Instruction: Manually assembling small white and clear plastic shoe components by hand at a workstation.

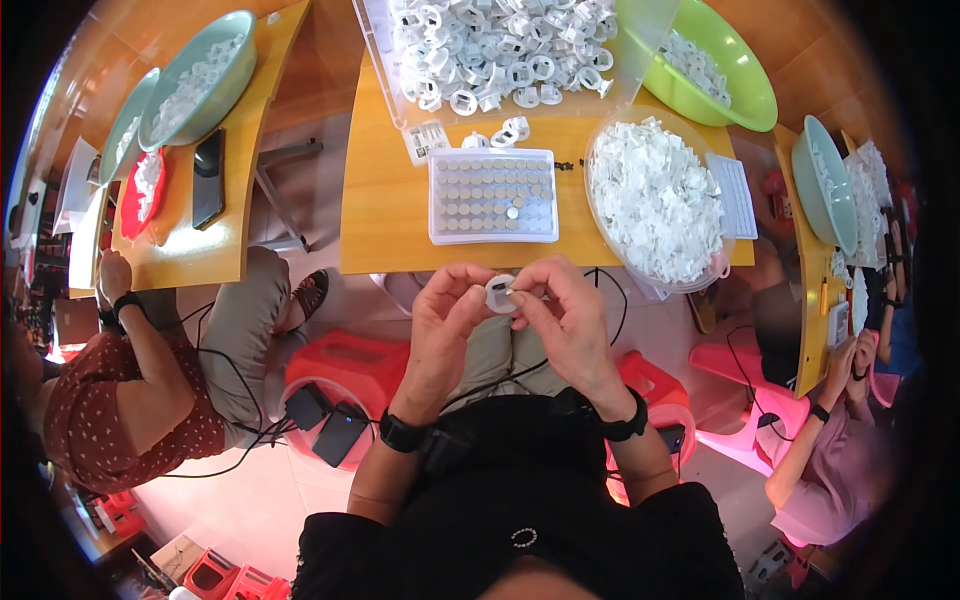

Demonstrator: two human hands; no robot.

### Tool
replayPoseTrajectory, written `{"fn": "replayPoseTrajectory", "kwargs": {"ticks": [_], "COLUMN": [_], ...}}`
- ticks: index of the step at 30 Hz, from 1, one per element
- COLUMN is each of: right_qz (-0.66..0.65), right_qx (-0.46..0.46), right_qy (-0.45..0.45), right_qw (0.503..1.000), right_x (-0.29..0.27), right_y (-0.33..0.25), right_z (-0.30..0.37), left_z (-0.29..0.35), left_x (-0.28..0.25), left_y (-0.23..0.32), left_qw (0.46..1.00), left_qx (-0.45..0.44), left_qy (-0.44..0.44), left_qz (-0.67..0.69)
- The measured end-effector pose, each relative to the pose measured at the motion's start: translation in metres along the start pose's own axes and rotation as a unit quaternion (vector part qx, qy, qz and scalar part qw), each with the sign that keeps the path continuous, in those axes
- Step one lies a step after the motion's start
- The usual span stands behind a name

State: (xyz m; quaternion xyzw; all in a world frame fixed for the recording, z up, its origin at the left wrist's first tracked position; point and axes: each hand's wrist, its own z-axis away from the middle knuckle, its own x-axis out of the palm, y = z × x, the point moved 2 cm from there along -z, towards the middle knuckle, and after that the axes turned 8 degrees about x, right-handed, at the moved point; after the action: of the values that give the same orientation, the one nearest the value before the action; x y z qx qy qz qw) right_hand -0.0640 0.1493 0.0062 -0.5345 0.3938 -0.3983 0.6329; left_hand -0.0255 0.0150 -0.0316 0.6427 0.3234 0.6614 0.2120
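Observation:
In front of my body, just off the table's near edge, my left hand (440,325) is closed on a small round white plastic part (497,296) with a dark slot in it. Against that part's right side, the thumb and fingers of my right hand (572,320) are pinched together. A tiny pale bit shows at the right fingertips, too small to name. Beyond the hands lies a white tray (438,239) holding rows of round silvery discs like button cells. One disc, brighter than the others, sits near the tray's lower right.
A clear bin (385,75) of white plastic parts stands at the back of the wooden table (375,200). To the right are a round container (596,215) heaped with small white pieces and a green basin (755,85). Other people sit at tables on both sides. Cables hang near my knees.

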Motion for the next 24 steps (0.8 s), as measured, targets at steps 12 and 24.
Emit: {"fn": "replayPoseTrajectory", "kwargs": {"ticks": [12,24], "right_qz": [-0.086,-0.067], "right_qx": [0.096,0.070], "right_qy": [-0.121,-0.042], "right_qw": [0.984,0.994], "right_x": [-0.017,-0.011], "right_y": [0.008,0.016], "right_z": [-0.013,-0.011], "left_z": [0.003,0.006], "left_x": [-0.007,-0.004], "left_y": [0.000,-0.010], "left_qw": [0.987,0.983], "left_qx": [-0.150,-0.174], "left_qy": [0.028,0.048], "left_qz": [-0.044,0.043]}}
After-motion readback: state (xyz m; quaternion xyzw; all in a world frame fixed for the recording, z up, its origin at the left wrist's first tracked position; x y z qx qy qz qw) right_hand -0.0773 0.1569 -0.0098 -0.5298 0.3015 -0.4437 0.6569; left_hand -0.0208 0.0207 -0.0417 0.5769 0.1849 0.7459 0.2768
